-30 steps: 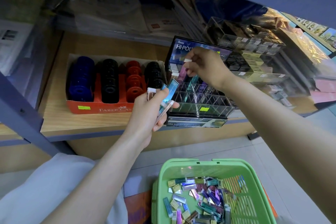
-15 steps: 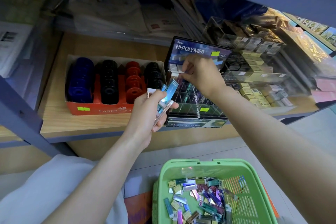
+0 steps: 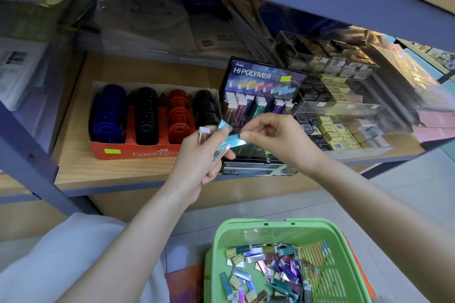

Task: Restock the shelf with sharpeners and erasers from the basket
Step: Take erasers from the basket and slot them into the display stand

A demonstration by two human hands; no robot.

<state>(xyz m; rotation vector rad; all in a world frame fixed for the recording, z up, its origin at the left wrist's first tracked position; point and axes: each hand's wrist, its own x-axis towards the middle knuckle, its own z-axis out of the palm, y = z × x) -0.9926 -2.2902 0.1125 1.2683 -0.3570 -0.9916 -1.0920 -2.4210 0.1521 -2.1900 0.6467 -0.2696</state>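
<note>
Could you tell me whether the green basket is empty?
No, many loose erasers lie in the basket.

Glossy foil erasers [image 3: 270, 275], green plastic basket [image 3: 219, 248], matt wooden shelf [image 3: 138, 172].

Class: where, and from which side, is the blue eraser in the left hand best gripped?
Pinch the blue eraser at its protruding right end, across its flat faces, from the right, as the right hand does: the left hand covers its other end.
</note>
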